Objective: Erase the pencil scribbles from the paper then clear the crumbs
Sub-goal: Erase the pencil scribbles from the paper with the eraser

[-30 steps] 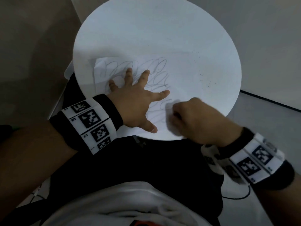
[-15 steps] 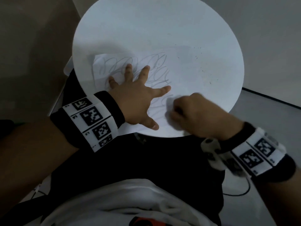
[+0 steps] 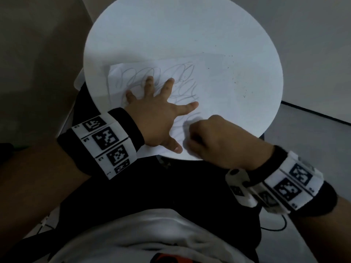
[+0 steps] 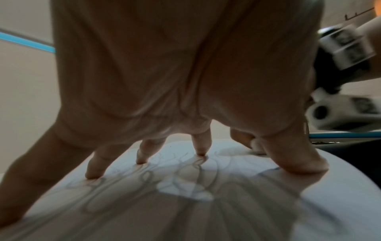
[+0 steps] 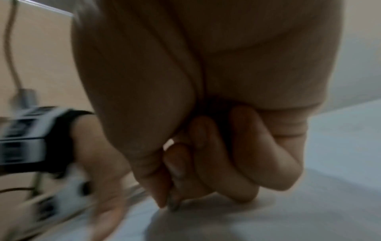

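Observation:
A white sheet of paper (image 3: pixel 209 76) with grey pencil scribbles (image 3: pixel 144 74) lies on the round white table (image 3: pixel 171 35). My left hand (image 3: pixel 157 114) is spread flat on the sheet and presses it down; in the left wrist view its fingertips (image 4: pixel 142 160) stand on the scribbles (image 4: pixel 148 177). My right hand (image 3: pixel 214 137) is curled into a fist at the sheet's near edge, just right of the left thumb. It pinches a small white eraser (image 4: pixel 255 144), which is mostly hidden and shows only as a white sliver (image 5: pixel 168 144) in the blurred right wrist view.
Dark eraser crumbs (image 3: pixel 243 92) are scattered over the right part of the table. The table's near edge (image 3: pixel 171 158) runs right under both hands, above my dark lap. A grey wall and floor lie to the right.
My right fist has shifted a little left along the paper's near edge, closer to the left thumb. The left hand stays spread on the sheet.

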Available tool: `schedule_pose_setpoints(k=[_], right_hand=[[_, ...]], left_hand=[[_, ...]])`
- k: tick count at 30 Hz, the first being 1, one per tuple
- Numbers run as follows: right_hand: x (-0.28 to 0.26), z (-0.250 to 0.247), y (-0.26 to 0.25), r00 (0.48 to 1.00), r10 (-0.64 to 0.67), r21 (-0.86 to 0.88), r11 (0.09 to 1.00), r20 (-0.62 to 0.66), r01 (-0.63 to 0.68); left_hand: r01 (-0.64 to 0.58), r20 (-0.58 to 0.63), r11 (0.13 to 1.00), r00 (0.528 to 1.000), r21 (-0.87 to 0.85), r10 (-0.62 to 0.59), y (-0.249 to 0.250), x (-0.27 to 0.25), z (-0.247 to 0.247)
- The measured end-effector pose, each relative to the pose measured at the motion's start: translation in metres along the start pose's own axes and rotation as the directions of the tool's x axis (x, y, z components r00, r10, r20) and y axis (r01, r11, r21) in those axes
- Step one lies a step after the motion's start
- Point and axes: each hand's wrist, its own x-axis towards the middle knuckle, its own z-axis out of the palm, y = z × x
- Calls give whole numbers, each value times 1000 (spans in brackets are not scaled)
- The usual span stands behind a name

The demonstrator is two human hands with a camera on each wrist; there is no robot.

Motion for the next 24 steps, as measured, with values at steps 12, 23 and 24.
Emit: schedule_pose_setpoints(k=[12,23,24], right_hand=[[3,-23,23,990,129,0,992,-50,-129],[7,-19,27,993,98,-41,994,-69,-101],[5,-21,24,992,107,5,994,-70,-107]], left_hand=[[10,21,1000,1000,-13,-10,1,1,-1],[16,24,1000,1000,0,-16,3,0,0],[15,19,1000,1000,14,-16,3,0,0]])
